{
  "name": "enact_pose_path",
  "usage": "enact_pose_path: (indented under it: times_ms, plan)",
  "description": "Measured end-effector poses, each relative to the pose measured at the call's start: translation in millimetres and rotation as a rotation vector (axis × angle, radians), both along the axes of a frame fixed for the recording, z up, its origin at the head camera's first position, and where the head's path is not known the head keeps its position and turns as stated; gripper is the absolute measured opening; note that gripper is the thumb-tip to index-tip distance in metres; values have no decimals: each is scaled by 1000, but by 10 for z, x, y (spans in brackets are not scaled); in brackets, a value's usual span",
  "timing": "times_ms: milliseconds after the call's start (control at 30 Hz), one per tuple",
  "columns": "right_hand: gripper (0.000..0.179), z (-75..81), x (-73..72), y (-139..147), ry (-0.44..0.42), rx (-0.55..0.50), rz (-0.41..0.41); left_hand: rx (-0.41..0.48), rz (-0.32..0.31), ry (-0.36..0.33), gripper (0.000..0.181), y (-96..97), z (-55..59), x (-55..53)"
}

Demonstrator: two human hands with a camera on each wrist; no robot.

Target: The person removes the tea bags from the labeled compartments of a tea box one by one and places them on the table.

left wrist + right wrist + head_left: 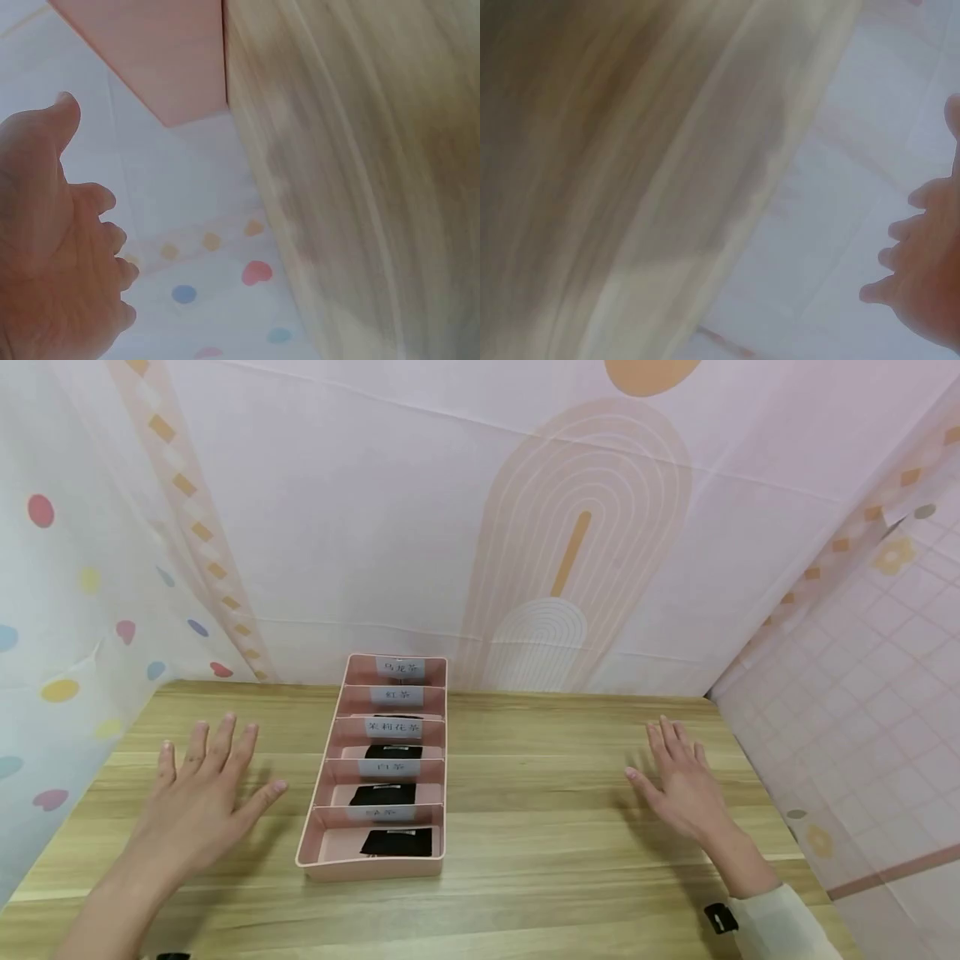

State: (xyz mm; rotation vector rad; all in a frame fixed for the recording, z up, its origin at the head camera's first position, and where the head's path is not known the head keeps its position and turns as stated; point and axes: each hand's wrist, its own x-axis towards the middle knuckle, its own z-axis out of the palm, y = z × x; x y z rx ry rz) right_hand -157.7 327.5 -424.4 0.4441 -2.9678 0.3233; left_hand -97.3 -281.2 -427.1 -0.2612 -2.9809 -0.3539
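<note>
A pink divided box stands left of the middle of the table, its compartments running in one row front to back. Each divider carries a grey label with Chinese writing. Black packets lie inside, such as the black packet in the front compartment. Left of the box, my left hand is held over the table with fingers spread and palm down, holding nothing. My right hand hovers far to the right of the box, fingers straight, holding nothing. In the left wrist view the box's pink side shows beyond the thumb.
The wood-grain table is bounded at the back by a pale patterned cloth. Similar cloth hangs at the left and a grid-patterned cloth at the right. A black strap sits at the right sleeve.
</note>
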Motion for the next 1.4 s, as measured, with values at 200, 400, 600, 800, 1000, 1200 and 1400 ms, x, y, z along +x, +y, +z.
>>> enact_pose_path:
  times_ms: [200,400,600,800,1000,1200,1400]
  plan:
    - [83,32,29,-108,24,-10,19,-11,-18,30,88,64,42,65]
    - [82,92,66,-277,38,-28,46,-15,-39,63,89,123,86,130]
    - [82,131,105,-461,54,-38,85,11,-82,89,90,218,120,204]
    - [81,121,144,-627,100,-44,132,13,-121,113,90,322,133,263]
    - [81,110,193,-773,132,-75,180,21,-159,116,89,409,145,330]
    - [81,106,235,-938,120,-86,219,29,-197,120,85,487,143,398]
    - [80,112,272,-1122,93,-100,263,18,-235,136,89,581,122,429]
